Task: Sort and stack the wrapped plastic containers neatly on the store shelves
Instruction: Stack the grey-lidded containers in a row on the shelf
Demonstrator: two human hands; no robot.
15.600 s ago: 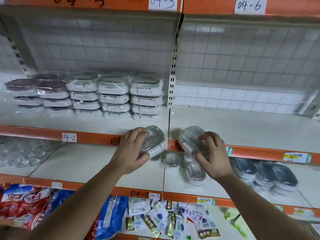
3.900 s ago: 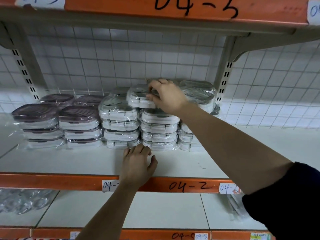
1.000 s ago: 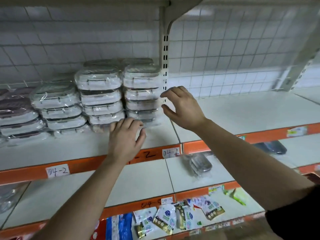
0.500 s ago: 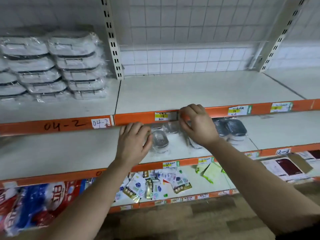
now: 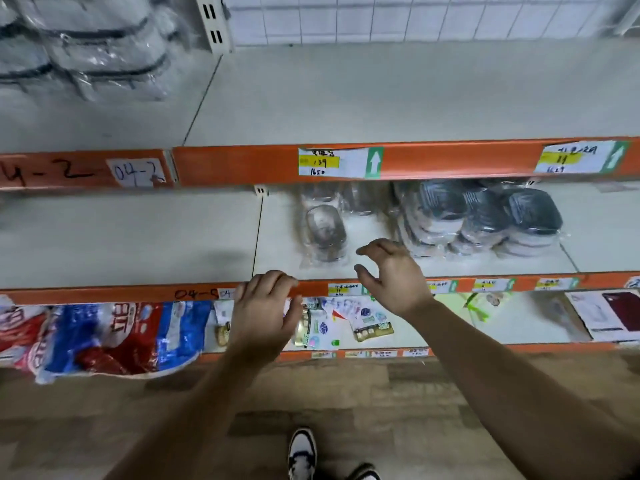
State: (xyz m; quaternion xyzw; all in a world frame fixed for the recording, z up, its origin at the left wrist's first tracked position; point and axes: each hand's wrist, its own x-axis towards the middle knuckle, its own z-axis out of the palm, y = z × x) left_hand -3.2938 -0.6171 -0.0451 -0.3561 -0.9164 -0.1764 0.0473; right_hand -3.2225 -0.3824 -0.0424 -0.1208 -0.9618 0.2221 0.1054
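A clear wrapped container (image 5: pixel 325 233) lies on the middle shelf (image 5: pixel 138 237), with more clear ones blurred behind it under the shelf above. To its right stand stacks of dark-lidded wrapped containers (image 5: pixel 485 216). Stacked white wrapped containers (image 5: pixel 86 46) fill the upper shelf's left end. My right hand (image 5: pixel 391 275) hovers empty, fingers loosely spread, just in front and right of the clear container. My left hand (image 5: pixel 265 313) is empty, fingers relaxed, at the middle shelf's orange front edge.
The upper shelf (image 5: pixel 415 95) is bare white board right of the upright post. Snack bags (image 5: pixel 104 334) and small sachets (image 5: pixel 346 323) lie on the bottom shelf. Orange rails carry price labels (image 5: pixel 339 162). My shoes (image 5: pixel 303 452) stand on wooden floor.
My view has dropped and moved closer to the middle shelf. Both hands have come down from the upper rail to the middle shelf's front edge, and both are empty.
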